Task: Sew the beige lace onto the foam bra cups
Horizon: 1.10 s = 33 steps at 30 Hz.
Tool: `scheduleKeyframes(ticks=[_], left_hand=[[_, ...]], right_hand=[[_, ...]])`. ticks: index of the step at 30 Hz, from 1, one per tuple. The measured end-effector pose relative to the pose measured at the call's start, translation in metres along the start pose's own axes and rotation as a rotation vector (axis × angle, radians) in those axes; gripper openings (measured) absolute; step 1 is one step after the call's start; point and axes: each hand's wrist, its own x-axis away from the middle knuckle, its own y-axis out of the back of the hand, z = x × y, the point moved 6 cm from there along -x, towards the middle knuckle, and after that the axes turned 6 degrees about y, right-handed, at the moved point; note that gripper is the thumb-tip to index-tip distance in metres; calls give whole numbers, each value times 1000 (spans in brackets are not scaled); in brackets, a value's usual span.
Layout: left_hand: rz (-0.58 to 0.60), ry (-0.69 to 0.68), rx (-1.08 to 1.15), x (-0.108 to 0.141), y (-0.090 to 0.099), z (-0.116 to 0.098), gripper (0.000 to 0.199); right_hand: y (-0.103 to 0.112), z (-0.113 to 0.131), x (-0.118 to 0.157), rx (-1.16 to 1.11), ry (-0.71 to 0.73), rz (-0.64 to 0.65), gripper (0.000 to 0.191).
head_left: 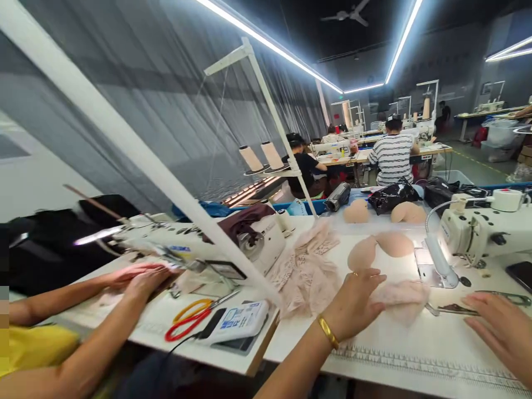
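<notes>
My left hand [359,305], with a gold bangle on its wrist, is over the white sewing table [374,346], thumb apart from the fingers. Its fingertips lie just below a pair of beige moulded bra cups [397,244]. A small piece of sheer pale pink fabric [405,296], slightly blurred, lies right beside the thumb; whether they touch I cannot tell. My right hand [496,324] is open, its fingers stretched out by a slim metal tool [453,308] below the sewing machine [484,230]. A heap of pale pink lace fabric [310,271] lies left of the cups.
On the left, a co-worker's hands [143,277] work at another sewing machine [266,238]. Scissors [189,318] and a white box-like device [239,321] lie on that table. A thread stand [272,105] rises between the tables. More bra cups [408,211] and a black bag [394,195] are behind.
</notes>
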Motion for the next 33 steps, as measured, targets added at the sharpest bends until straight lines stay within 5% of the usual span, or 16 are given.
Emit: scheduleKeyframes(ticks=[5,10,12,17,22,28,31,33], left_hand=[[102,149,49,-36,-45,-3,59],[127,217,169,-68,-60,3,24],[136,219,291,-67,-55,1,32],[266,225,712,-33,-39,-20,47],[396,303,1400,-15,-58,-44,57],[121,441,1450,-16,-80,-27,59],[146,415,1341,-13,-78,-21,63],[194,351,1056,-16,-70,-14,56]], right_hand=[[-28,63,-27,-181,-56,190,33],[-51,101,-51,-269,-17,329,22],[-49,99,-58,-364,-55,244,30],[-32,70,-59,-760,-414,-28,40],[-29,76,-62,-1025,-486,-43,46],[-35,72,-55,-995,-592,-55,56],[-38,66,-53,-965,-603,-83,53],[-43,62,-54,-956,-596,-85,50]])
